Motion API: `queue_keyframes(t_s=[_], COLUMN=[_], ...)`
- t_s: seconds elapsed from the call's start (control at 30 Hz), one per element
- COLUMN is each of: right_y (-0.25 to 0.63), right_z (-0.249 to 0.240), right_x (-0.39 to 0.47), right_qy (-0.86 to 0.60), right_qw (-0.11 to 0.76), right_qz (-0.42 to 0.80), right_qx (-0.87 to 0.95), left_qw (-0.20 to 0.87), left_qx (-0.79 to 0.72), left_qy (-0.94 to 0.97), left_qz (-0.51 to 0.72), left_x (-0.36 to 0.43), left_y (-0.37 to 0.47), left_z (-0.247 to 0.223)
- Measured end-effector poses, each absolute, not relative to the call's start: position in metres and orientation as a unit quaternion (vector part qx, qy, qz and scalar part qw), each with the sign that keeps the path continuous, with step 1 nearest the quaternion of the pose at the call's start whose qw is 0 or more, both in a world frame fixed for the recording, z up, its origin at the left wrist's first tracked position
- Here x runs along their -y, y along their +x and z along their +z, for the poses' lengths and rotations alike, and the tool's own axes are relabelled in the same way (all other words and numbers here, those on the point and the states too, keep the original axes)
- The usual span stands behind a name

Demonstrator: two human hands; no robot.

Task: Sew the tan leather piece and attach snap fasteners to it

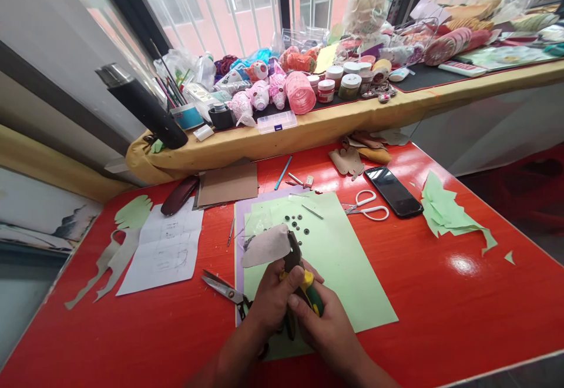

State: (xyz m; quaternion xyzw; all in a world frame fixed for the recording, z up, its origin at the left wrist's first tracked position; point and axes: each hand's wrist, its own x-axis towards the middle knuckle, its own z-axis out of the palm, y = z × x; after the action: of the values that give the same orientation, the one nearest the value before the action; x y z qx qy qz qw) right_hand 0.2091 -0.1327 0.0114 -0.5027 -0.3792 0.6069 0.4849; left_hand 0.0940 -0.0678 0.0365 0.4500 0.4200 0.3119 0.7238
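Observation:
My left hand [277, 294] and my right hand [328, 320] are both wrapped round a pair of pliers [314, 298] with green and yellow handles. Its dark jaws point up and away from me, at the right end of a pale grey strip of material [267, 247], fabric or leather; I cannot make out the exact grip on it. Beyond the jaws, several small dark round snap-like pieces [294, 224] lie on a light green sheet [352, 276]. Dark-handled scissors [224, 288] rest open to the left of my left hand.
White-handled scissors [372, 206] and a black phone [393, 191] lie right of the sheet. A paper with drawings [165, 253], a dark red case [180, 195] and brown boards [229, 184] are at left. Green scraps [445, 208] lie right. A crowded ledge [348, 120] runs behind.

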Motion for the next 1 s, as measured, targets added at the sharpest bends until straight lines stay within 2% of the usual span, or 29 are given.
queue_keyframes(t_s=[0.2, 0.43, 0.6, 0.73, 1.0], right_y=[0.207, 0.214, 0.217, 0.219, 0.232], right_z=[0.009, 0.010, 0.017, 0.020, 0.022], right_x=[0.132, 0.125, 0.118, 0.117, 0.123], right_qy=[-0.496, -0.531, -0.543, -0.530, -0.484], right_qw=[0.479, 0.469, 0.461, 0.470, 0.421], right_qz=[0.619, 0.579, 0.546, 0.523, 0.550], right_qx=[0.376, 0.404, 0.442, 0.474, 0.535], left_qw=[0.714, 0.666, 0.626, 0.644, 0.715], left_qx=[-0.449, -0.461, -0.479, -0.473, -0.440], left_qy=[0.405, 0.512, 0.544, 0.518, 0.429], left_qz=[0.351, 0.287, 0.287, 0.306, 0.334], left_x=[0.075, 0.058, 0.050, 0.051, 0.053], left_y=[0.099, 0.086, 0.090, 0.098, 0.095], left_z=[0.030, 0.048, 0.063, 0.061, 0.057])
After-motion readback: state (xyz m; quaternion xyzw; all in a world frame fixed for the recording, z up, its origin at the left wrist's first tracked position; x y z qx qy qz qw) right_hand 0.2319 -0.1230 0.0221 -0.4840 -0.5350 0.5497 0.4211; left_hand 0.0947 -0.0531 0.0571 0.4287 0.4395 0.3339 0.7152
